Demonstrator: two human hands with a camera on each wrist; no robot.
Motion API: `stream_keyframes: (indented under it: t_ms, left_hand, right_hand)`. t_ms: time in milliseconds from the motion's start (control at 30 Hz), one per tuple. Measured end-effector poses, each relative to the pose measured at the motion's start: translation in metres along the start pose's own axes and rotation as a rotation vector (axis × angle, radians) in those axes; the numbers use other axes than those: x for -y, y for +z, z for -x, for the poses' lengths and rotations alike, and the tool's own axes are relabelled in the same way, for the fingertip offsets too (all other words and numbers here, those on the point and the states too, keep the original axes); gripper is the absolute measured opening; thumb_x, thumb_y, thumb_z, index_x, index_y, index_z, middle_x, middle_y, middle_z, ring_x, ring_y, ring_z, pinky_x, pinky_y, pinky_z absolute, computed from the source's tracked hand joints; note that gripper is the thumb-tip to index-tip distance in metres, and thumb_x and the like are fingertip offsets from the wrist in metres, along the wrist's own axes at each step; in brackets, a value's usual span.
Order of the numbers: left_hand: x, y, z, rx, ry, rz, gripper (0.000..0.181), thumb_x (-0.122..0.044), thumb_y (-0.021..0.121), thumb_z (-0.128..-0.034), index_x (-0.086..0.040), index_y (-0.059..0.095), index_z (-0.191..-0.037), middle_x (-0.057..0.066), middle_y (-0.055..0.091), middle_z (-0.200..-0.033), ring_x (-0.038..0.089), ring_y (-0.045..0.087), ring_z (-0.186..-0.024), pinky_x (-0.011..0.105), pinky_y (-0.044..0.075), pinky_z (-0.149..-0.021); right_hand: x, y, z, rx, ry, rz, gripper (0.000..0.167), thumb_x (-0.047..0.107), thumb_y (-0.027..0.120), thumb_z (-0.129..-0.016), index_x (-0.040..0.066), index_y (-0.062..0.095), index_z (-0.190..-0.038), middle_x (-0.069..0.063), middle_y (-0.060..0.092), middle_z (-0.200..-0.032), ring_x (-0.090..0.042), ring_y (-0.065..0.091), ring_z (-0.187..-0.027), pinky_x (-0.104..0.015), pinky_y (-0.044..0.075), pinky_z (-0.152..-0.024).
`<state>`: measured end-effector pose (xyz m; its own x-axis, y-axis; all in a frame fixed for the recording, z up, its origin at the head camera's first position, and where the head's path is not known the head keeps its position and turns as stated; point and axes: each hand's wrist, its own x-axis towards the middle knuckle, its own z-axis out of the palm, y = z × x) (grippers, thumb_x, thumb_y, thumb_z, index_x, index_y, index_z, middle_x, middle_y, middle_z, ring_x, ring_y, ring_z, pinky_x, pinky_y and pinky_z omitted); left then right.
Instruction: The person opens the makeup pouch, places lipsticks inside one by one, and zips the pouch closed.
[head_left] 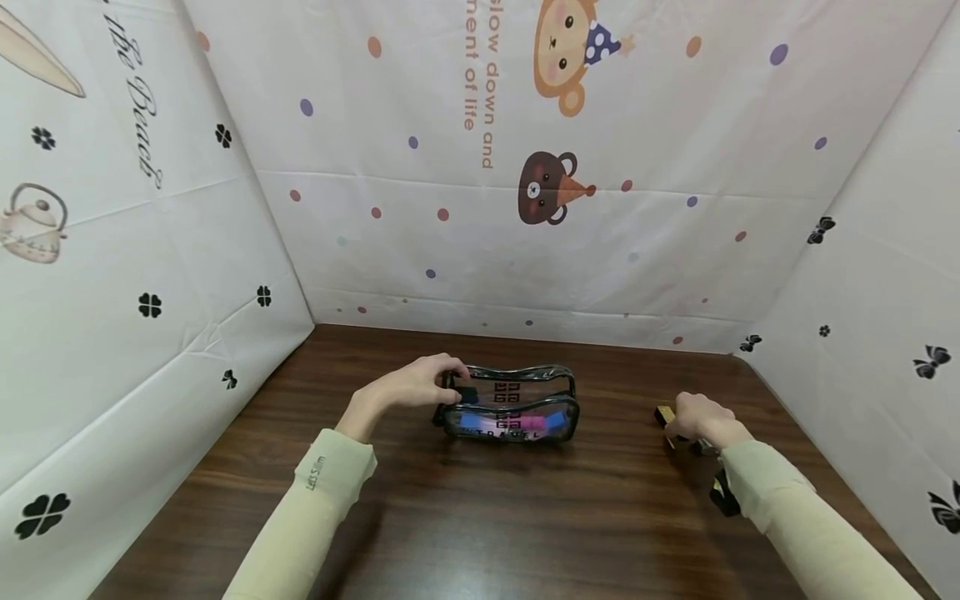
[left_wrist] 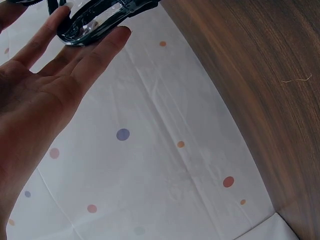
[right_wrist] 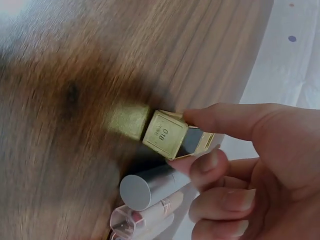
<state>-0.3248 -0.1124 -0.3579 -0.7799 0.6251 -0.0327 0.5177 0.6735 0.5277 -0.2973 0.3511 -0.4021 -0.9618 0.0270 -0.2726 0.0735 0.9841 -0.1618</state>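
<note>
A clear pouch with black trim (head_left: 517,435) stands on the table, blue and pink items showing inside. My left hand (head_left: 416,382) holds the pouch's left end. In the left wrist view, its fingers (left_wrist: 102,55) are at the pouch's dark trim (left_wrist: 92,37). To the right, my right hand (head_left: 697,417) pinches a gold and black lipstick (right_wrist: 165,134) between thumb and fingers, close over the tabletop. Its square gold end, marked 018, faces the right wrist camera. Beside it lie a silver-capped tube (right_wrist: 136,192) and a clear-capped tube (right_wrist: 125,220), partly hidden by the curled fingers.
The brown wooden table (head_left: 480,508) meets white printed sheets (head_left: 420,242) at the back and both sides. A small black and yellow object (head_left: 724,496) shows by the right wrist; its kind is unclear.
</note>
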Motion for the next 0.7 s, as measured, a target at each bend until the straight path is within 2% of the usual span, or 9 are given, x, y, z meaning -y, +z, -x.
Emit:
stream_keyframes:
  t_ms: [100, 300, 533, 700]
  left_hand:
    - [0.000, 0.000, 0.000, -0.002, -0.004, 0.002, 0.031, -0.025, 0.061, -0.0928, -0.021, 0.058, -0.123, 0.005, 0.054, -0.128, 0.023, 0.053, -0.109, 0.043, 0.044, -0.089]
    - [0.000, 0.001, 0.000, -0.002, -0.007, -0.002, 0.033, -0.025, 0.061, -0.0923, -0.021, 0.058, -0.125, 0.005, 0.054, -0.129, 0.023, 0.052, -0.111, 0.043, 0.044, -0.091]
    - [-0.001, 0.001, 0.000, -0.009, -0.005, -0.011, 0.032, -0.024, 0.061, -0.0920, -0.021, 0.058, -0.124, 0.005, 0.054, -0.127, 0.023, 0.052, -0.108, 0.042, 0.044, -0.090]
    - [-0.001, 0.001, 0.001, -0.010, -0.006, -0.012, 0.032, -0.025, 0.061, -0.0920, -0.021, 0.058, -0.124, 0.004, 0.054, -0.128, 0.021, 0.052, -0.110, 0.042, 0.044, -0.091]
  right_hand:
    - [0.002, 0.001, -0.003, -0.026, -0.016, -0.022, 0.034, 0.017, 0.061, -0.087, 0.016, 0.044, -0.058, 0.006, 0.031, -0.051, -0.011, 0.033, -0.049, -0.032, 0.033, -0.054]
    - [0.012, -0.003, -0.003, -0.064, -0.049, -0.043, 0.029, 0.023, 0.065, -0.088, 0.010, 0.046, -0.071, 0.001, 0.035, -0.059, -0.015, 0.036, -0.056, -0.036, 0.031, -0.059]
    - [0.029, -0.016, -0.003, -0.119, -0.108, -0.065, 0.044, 0.027, 0.065, -0.087, 0.019, 0.037, -0.054, 0.008, 0.027, -0.049, -0.009, 0.023, -0.047, -0.028, 0.025, -0.050]
    - [0.041, -0.031, 0.002, -0.136, -0.138, -0.074, 0.050, 0.029, 0.065, -0.089, 0.022, 0.035, -0.049, 0.009, 0.027, -0.046, -0.007, 0.019, -0.045, -0.024, 0.020, -0.046]
